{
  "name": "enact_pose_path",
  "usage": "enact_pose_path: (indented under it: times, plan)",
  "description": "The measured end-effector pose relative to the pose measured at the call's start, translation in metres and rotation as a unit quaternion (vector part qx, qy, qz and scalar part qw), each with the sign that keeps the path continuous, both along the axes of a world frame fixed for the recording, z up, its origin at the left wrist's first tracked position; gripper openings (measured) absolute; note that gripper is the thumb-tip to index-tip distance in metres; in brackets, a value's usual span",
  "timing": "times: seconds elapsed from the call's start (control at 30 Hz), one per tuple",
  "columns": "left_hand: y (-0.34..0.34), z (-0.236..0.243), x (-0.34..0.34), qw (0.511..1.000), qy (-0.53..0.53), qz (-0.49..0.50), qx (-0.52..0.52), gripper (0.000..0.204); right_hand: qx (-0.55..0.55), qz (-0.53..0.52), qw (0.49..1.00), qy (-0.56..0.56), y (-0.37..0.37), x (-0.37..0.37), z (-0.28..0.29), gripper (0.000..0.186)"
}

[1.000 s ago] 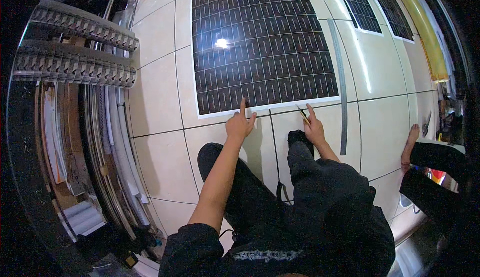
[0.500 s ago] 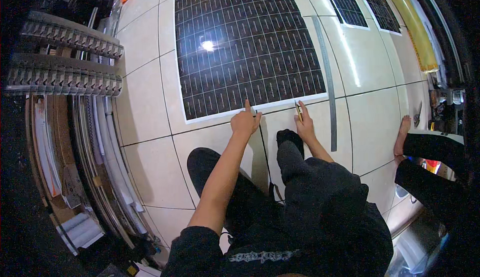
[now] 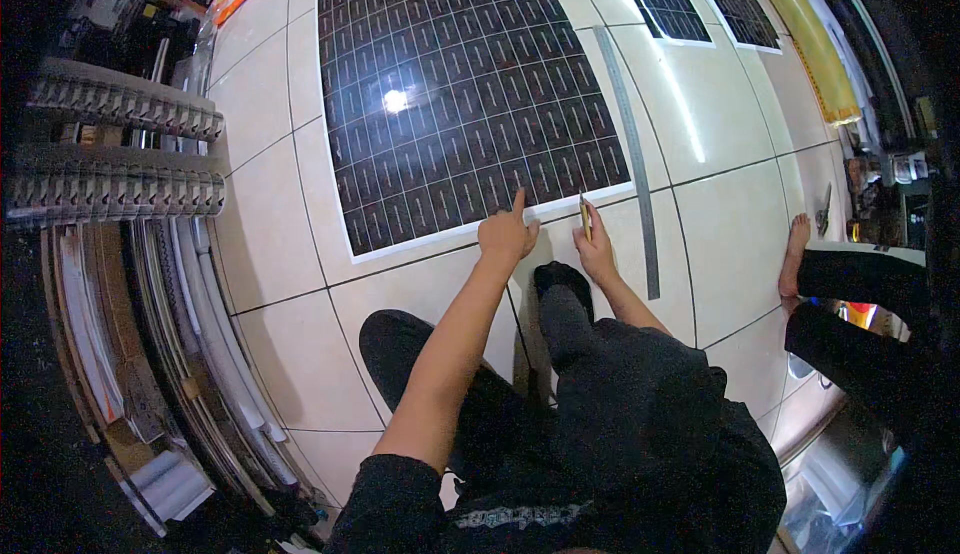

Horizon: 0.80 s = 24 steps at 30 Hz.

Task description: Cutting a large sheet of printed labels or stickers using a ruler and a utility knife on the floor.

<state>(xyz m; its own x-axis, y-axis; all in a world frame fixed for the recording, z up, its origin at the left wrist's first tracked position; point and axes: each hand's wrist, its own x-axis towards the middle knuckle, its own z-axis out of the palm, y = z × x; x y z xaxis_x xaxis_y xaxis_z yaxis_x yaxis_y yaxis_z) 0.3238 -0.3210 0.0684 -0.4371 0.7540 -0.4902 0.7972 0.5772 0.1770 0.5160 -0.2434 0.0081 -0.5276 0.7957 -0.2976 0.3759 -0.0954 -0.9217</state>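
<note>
A large dark, glossy sheet (image 3: 450, 74) with a white grid of repeated small prints and a white border lies on the tiled floor. My left hand (image 3: 505, 239) reaches its lower edge, index finger stretched onto a printed cell, thumb apart, holding nothing. Just to its right, my right hand (image 3: 594, 249) grips a slim yellow tool (image 3: 586, 219), perhaps a pencil or knife, its tip at the white border. Beside the sheet's right side lies a long grey metal ruler (image 3: 638, 204).
More printed sheets (image 3: 670, 9) lie at upper right, near a yellow roll (image 3: 800, 44). Long rolls (image 3: 230, 334), boards and clear ribbed items (image 3: 120, 184) line the left. Another person's bare foot (image 3: 798, 239) and dark-clothed legs are at right, near scissors (image 3: 824, 209).
My left fingertip has moved rightward along the sheet's lower rows, closer to my right hand, which has shifted slightly right along the border. The whole view has swung slightly.
</note>
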Motion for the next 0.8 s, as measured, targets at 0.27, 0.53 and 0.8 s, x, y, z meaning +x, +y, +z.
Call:
enact_pose_path:
  times: [0.27, 0.53, 0.8]
  plan:
    - [0.032, 0.005, 0.018, 0.998, -0.027, -0.014, 0.052, 0.081, -0.111, -0.084, 0.988, 0.069, 0.005, 0.002, 0.004, 0.056]
    - [0.057, -0.008, 0.035, 0.996, -0.008, -0.063, 0.058, 0.075, -0.102, -0.135, 0.983, 0.075, 0.013, 0.025, 0.004, 0.054]
    - [0.09, -0.01, 0.058, 0.996, -0.035, -0.07, 0.042, 0.083, -0.06, -0.19, 0.979, 0.051, 0.041, 0.05, 0.017, 0.049]
